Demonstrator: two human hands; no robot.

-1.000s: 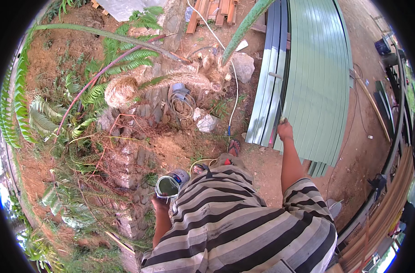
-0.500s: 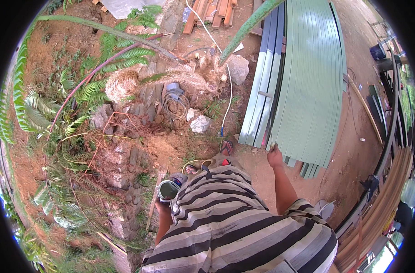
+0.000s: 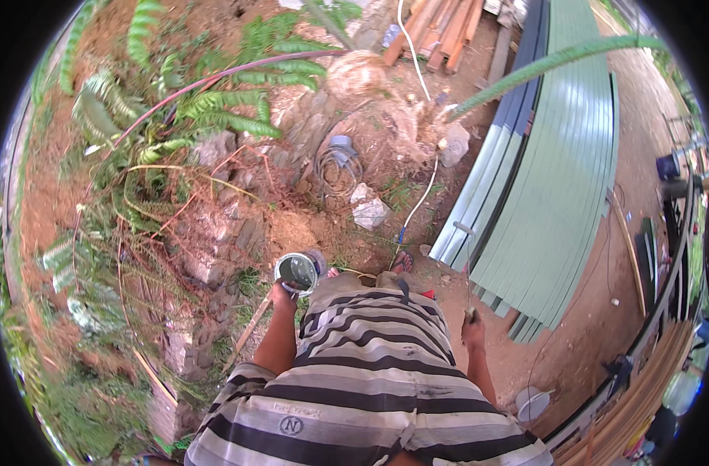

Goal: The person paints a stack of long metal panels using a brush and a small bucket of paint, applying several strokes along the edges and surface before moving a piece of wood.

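My left hand [image 3: 284,297] is closed on the rim of a small paint bucket [image 3: 316,269], tilted so that its dark inside shows. In my right hand [image 3: 472,332] is the handle end of a paint roller [image 3: 468,268] with a long thin rod and a small pale roller head. That head is over the near end of the left group of long green strips [image 3: 479,203]; whether it touches them I cannot tell. Beside them lies a wider group of green strips [image 3: 552,210]. Farther off, the left strips turn dark grey [image 3: 528,70].
A green stalk [image 3: 556,71] crosses above the strips. Ferns [image 3: 238,109] and rocky soil fill the left side. A white hose [image 3: 426,190] runs past rocks [image 3: 370,211] toward my feet. Reddish timber [image 3: 440,35] lies at the back, and a white bucket [image 3: 532,404] stands at the right.
The roller has come back toward me along the left strips, my right hand with it. My left hand has moved the paint bucket forward, away from my body. The whole view has shifted.
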